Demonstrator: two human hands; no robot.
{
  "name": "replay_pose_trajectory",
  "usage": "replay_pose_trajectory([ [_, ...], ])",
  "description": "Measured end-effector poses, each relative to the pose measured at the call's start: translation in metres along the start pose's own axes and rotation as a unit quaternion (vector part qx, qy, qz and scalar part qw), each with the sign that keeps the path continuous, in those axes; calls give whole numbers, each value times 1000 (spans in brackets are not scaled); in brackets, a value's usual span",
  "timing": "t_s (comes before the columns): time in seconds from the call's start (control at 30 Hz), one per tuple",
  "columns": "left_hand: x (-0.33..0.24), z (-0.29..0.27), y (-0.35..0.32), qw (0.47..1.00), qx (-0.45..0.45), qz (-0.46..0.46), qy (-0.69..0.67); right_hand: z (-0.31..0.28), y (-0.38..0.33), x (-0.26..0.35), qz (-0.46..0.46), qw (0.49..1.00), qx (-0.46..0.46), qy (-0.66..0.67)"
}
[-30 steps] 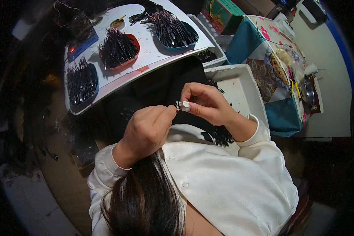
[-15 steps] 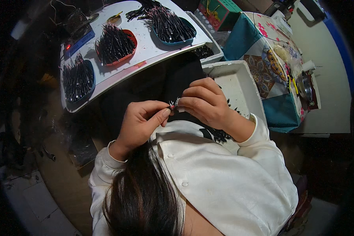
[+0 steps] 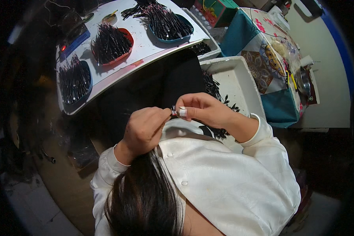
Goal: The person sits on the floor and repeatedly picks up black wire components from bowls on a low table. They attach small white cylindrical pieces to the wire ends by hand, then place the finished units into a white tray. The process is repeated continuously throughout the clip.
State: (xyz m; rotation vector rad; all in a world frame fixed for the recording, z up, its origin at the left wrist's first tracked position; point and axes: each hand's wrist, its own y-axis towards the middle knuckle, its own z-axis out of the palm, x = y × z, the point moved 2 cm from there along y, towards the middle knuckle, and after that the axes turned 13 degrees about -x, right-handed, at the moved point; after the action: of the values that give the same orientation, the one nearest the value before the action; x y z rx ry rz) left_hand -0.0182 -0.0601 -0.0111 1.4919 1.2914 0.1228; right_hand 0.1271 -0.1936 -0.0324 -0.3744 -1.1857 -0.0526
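Note:
My left hand [image 3: 144,128] is closed, its back turned up, pinching a short cable whose body is mostly hidden in the fingers. Thin red and white wire ends [image 3: 174,111] stick out between the two hands. My right hand [image 3: 208,111] meets them from the other side, thumb and forefinger pressed together at the wires. A white wrap [image 3: 183,111] covers the tip of the right thumb. Both hands are held close in front of my white shirt, above my dark-clothed lap.
On the white table [image 3: 139,43] stand a red basket [image 3: 126,53], a blue-green basket [image 3: 177,39] and a dark blue one [image 3: 89,80], each full of black cables. A blue device [image 3: 75,44] sits at left. The white foam box [image 3: 240,80] beside me holds more cables.
My left hand has rolled over so its back faces up. My right hand has turned, bringing its wrapped thumb into sight, and sits slightly lower. The wires are still between them.

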Motion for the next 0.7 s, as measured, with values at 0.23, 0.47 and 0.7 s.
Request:
replay_pose_trajectory([
  [0.23,3,-9,-6,927,68,-259,-264,17,-5,42,-421,834,-1,-356],
  [0.47,2,-6,-17,856,16,-351,-379,15,-6,36,-405,834,9,-375],
  [0.7,7,3,-27,748,-51,-391,-534,-2,-2,38,-462,774,-135,-412],
])
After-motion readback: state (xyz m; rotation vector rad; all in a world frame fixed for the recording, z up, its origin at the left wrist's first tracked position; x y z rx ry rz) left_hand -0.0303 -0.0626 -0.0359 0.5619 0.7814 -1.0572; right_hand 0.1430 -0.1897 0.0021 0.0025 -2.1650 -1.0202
